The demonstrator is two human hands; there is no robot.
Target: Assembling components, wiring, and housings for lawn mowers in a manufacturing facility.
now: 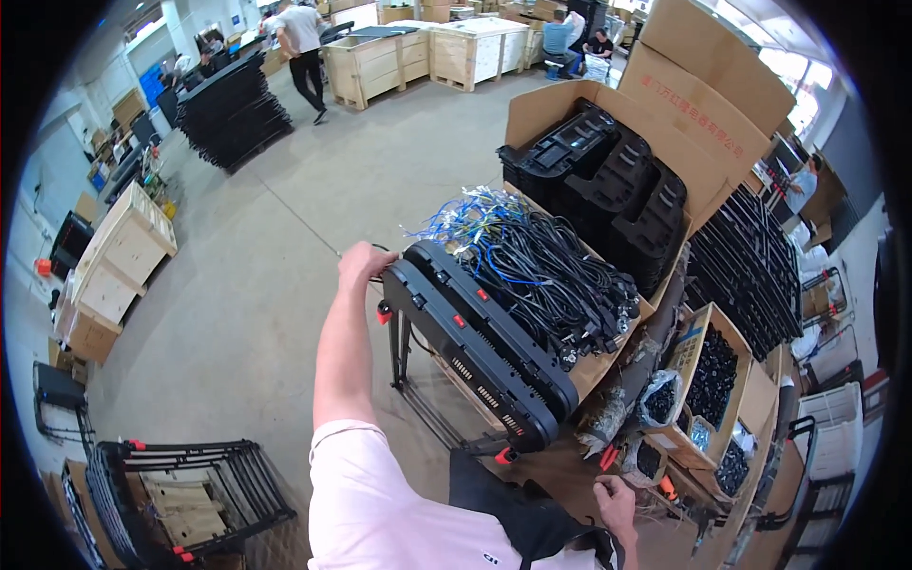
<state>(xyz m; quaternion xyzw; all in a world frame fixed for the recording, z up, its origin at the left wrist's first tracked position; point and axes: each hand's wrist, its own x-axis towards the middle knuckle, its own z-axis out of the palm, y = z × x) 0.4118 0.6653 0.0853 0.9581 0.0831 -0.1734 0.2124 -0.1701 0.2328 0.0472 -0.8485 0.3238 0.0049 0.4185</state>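
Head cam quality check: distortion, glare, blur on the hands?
Head view: heavy fisheye, black vignette at the corners, floor seams and crates bending near the rim; windows at upper right blown out; left hand on the black panel is fairly sharp; right hand at the lower edge is softer.

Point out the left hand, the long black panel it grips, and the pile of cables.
left hand (364, 261), head view, back of the hand.
long black panel (475, 342), head view, top face.
pile of cables (541, 261), head view, middle of the heap.
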